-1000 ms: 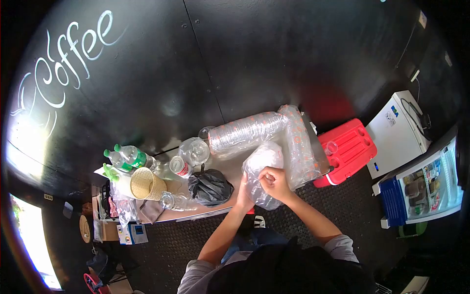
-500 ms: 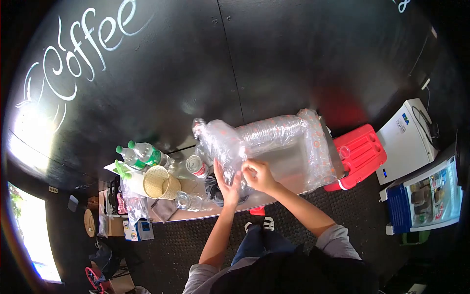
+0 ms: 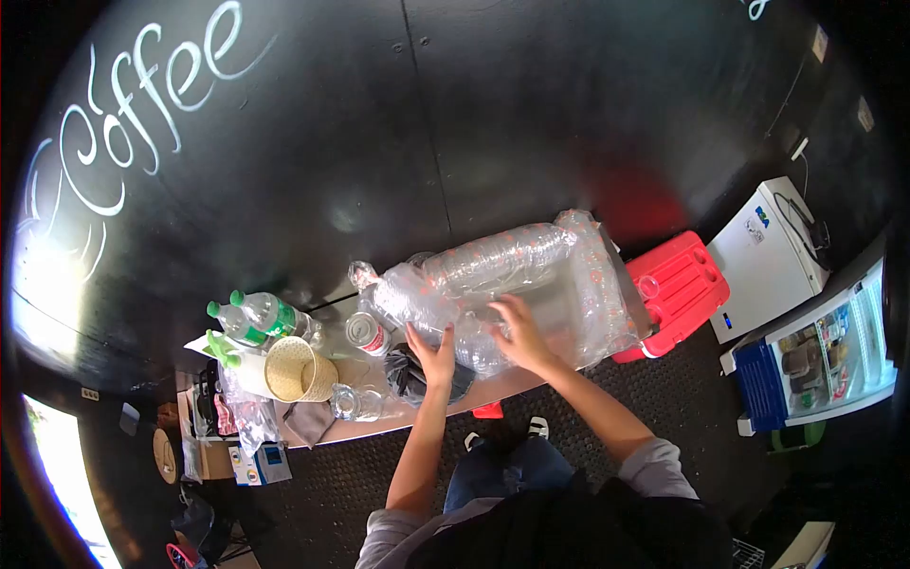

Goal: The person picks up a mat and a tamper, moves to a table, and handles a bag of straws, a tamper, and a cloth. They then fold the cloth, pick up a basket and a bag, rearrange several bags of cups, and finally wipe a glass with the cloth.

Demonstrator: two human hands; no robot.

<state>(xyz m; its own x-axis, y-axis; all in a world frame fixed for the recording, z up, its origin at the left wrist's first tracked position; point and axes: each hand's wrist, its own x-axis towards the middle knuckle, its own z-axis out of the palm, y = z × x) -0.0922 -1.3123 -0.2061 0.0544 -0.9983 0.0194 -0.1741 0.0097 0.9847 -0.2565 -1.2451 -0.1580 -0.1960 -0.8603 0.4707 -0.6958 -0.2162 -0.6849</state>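
Observation:
A clear plastic sleeve (image 3: 409, 296) with stacked, see-through contents lies toward the back of the table, its near end spreading between my two hands. My left hand (image 3: 434, 360) is at its left front edge, above a dark grey plastic bag (image 3: 406, 377), with fingers apart. My right hand (image 3: 519, 334) is on the other side of the clear plastic, fingers spread and slightly bent. Whether either palm presses on the plastic is hard to make out. A can (image 3: 366, 334) with a red-and-white label stands left of my left hand.
Long wrapped stacks of clear cups (image 3: 507, 256) line the table's back and right side (image 3: 605, 289). Left stand a woven basket (image 3: 299, 370), a clear jar (image 3: 355, 403) and green-capped bottles (image 3: 275, 313). A red cooler (image 3: 675, 294) and white freezer (image 3: 770, 261) are right.
The clear sleeve has gone from being held up and tilted to lying lower on the table. My right hand has opened from a pinch and my left hand has moved down.

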